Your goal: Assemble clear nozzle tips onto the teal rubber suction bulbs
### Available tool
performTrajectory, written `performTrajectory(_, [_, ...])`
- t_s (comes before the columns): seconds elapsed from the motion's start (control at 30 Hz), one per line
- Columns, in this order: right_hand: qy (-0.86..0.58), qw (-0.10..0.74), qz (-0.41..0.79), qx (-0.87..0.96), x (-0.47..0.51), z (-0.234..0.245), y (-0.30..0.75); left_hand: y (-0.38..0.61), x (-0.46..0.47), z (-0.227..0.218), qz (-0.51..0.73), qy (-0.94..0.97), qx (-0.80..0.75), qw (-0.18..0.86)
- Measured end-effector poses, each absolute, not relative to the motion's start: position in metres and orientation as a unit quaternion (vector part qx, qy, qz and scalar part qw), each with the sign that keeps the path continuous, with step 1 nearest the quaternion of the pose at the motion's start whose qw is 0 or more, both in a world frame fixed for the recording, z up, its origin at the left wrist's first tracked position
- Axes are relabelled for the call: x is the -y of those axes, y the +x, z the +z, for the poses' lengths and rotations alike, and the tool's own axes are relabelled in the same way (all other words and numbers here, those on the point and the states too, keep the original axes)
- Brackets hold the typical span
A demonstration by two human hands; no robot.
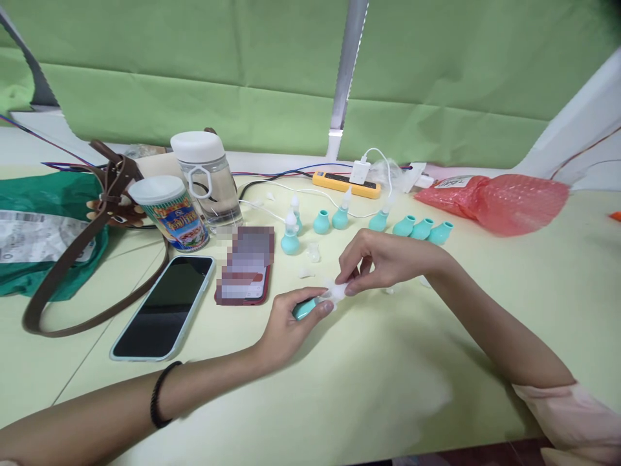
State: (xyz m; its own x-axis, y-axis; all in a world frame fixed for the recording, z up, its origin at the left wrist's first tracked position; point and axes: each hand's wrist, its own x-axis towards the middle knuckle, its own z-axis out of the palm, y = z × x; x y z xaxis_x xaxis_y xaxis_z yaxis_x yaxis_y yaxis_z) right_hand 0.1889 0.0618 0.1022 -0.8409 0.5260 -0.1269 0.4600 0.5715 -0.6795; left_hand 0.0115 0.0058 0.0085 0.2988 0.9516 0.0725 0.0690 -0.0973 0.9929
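Note:
My left hand (286,323) is closed around a teal bulb (305,309) with a clear collar at its mouth, held sideways above the table. At that collar, the thumb and fingers of my right hand (376,262) pinch a small whitish translucent tip (337,290). Whether the tip is fully seated cannot be made out. Just beyond my hands lie a clear plastic piece (314,252) and a small white nozzle piece (306,272). Farther back stand several teal bulbs, some open-mouthed like this bulb (321,222), others with clear tips like this one (290,241).
Two phones, one dark-screened (165,307) and one red-cased (246,266), lie left of my hands. Behind them stand a noodle cup (171,213) and a water bottle (208,181). A yellow power strip (345,185), red plastic bag (504,200), green bag (46,272) and brown strap (101,275) surround the work area.

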Motion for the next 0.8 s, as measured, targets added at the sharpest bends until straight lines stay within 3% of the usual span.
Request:
performTrajectory(0.33, [-0.287, 0.074, 0.444, 0.845, -0.072, 0.088, 0.187, 0.012, -0.006, 0.010, 0.439, 0.614, -0.413, 0.510])
performTrajectory(0.8, [-0.295, 0.047, 0.538, 0.788, -0.073, 0.085, 0.187, 0.009, -0.005, 0.008, 0.422, 0.682, -0.361, 0.477])
